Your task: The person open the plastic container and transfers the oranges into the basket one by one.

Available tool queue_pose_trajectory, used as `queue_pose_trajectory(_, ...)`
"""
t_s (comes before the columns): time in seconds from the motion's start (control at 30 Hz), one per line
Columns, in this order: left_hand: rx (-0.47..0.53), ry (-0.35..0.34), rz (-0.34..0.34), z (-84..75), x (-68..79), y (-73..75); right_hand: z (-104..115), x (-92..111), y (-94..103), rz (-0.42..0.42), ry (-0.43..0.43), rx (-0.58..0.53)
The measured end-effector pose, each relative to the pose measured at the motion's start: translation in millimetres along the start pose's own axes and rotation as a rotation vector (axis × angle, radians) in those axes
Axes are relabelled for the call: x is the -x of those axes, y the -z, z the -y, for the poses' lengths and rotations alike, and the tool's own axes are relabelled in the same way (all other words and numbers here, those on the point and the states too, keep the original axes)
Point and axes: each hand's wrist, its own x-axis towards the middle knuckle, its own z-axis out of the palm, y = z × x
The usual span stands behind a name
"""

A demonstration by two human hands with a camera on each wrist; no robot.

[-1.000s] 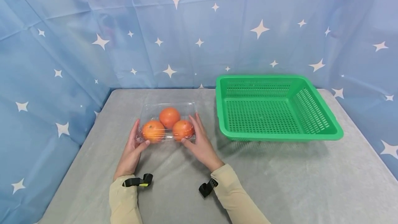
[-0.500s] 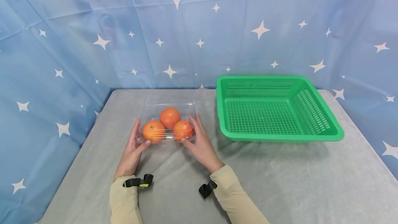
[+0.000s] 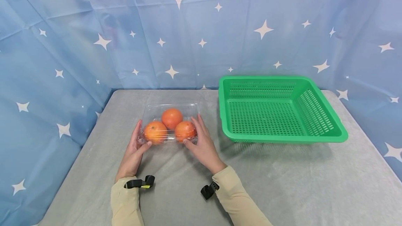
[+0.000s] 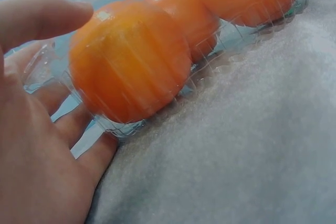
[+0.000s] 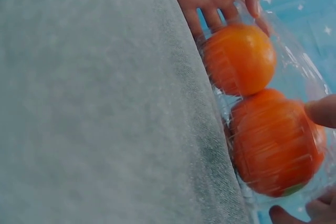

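A clear plastic clamshell box (image 3: 151, 111) with three oranges in it sits on the grey table at left of centre. My left hand (image 3: 131, 157) holds its left end, thumb at the front and fingers along the side. At the right end, my right hand (image 3: 205, 149) grips it the same way. One orange (image 3: 171, 119) lies behind the other two. In the left wrist view, the thumb (image 4: 63, 17) lies over the near orange (image 4: 128, 64) through the plastic. The right wrist view shows the right thumb (image 5: 321, 111) against the box.
A green perforated plastic basket (image 3: 282, 137) stands on the grey-covered table (image 3: 282, 184), right of the box. Behind and to the left hangs a blue curtain (image 3: 141, 16) with white stars. Each wrist wears a black camera (image 3: 208, 190).
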Motion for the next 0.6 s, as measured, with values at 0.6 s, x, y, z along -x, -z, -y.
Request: queue_pose_trajectory(0.6, 0.006, 0.002, 0.007, 0.1, -0.3, 0.6, 0.3, -0.2, 0.7, 0.01, -0.009, 0.019)
